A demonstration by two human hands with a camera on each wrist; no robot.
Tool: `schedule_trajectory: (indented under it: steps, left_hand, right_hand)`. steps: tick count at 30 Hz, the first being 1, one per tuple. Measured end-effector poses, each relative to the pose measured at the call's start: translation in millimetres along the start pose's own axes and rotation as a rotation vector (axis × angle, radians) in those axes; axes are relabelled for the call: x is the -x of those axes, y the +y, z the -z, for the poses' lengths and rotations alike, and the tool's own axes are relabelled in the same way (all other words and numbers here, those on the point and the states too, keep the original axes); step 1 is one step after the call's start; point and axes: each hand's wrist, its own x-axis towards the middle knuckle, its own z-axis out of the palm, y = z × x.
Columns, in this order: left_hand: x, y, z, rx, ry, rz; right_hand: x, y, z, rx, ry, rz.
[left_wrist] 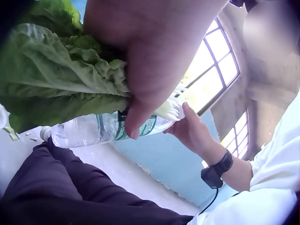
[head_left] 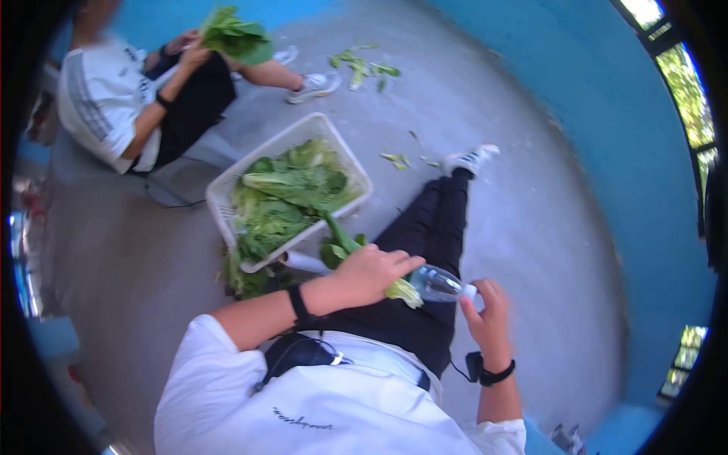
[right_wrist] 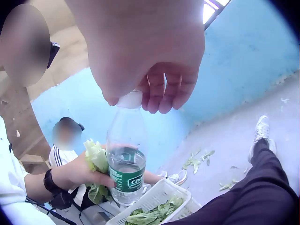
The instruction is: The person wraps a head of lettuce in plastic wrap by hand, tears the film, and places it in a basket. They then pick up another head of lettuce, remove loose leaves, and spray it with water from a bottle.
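Note:
My left hand [head_left: 375,271] grips a head of green lettuce [head_left: 343,244] together with a clear plastic water bottle [head_left: 438,284] over my lap. In the left wrist view the lettuce [left_wrist: 51,79] lies above the bottle [left_wrist: 89,131], both under the left hand [left_wrist: 150,61]. My right hand [head_left: 489,311] has its fingers curled round the bottle's white cap [right_wrist: 130,99]. The right wrist view shows the right hand [right_wrist: 154,56] on top of the upright green-labelled bottle [right_wrist: 125,159], with the left hand [right_wrist: 84,176] and lettuce [right_wrist: 96,159] lower down.
A white basket [head_left: 334,133] full of leafy greens stands on the grey floor by my left leg [head_left: 440,220]. Another person [head_left: 114,98] sits beyond it holding greens [head_left: 235,34]. Leaf scraps [head_left: 364,68] lie on the floor. Blue walls [head_left: 607,114] enclose the right side.

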Motion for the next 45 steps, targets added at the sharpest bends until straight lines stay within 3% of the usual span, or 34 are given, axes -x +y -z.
schedule_trajectory:
  steps: [4, 7, 11, 13, 16, 17, 20, 23, 29, 40, 45]
  left_hand:
    - [-13, 5, 0, 0.064, 0.146, -0.034]
    - [-17, 11, 14, 0.043, 0.119, 0.061]
    - [-11, 3, 21, 0.113, 0.168, 0.110]
    - [-5, -3, 16, 0.145, 0.173, 0.122]
    - [-3, -2, 13, 0.259, 0.166, 0.196]
    - [-2, -1, 11, 0.310, 0.163, 0.222]
    - [-4, 0, 8, 0.370, 0.139, 0.240]
    - [-10, 2, 8, 0.378, 0.103, 0.257]
    - [-13, 4, 2, 0.365, 0.090, 0.317]
    - [-17, 1, -2, 0.428, 0.065, 0.584]
    - [-28, 1, -2, 0.390, -0.012, 0.517]
  right_hand:
    - [11, 16, 10, -0.027, 0.093, 0.001]
    - [30, 60, 17, -0.020, 0.319, -0.121]
    - [62, 116, 38, -0.119, 0.474, -0.414]
    - [84, 152, 37, -0.140, 0.501, -0.530]
    - [120, 202, 23, 0.031, 0.377, -0.740]
    - [141, 239, 6, 0.035, 0.350, -0.765]
    - [195, 314, -45, -0.384, 0.330, -1.103]
    - [234, 348, -80, -0.576, 0.316, -1.309]
    - [252, 360, -112, -0.675, 0.272, -1.419]
    - [250, 401, -150, -0.682, 0.235, -1.425]
    - [243, 415, -164, -0.678, 0.252, -1.431]
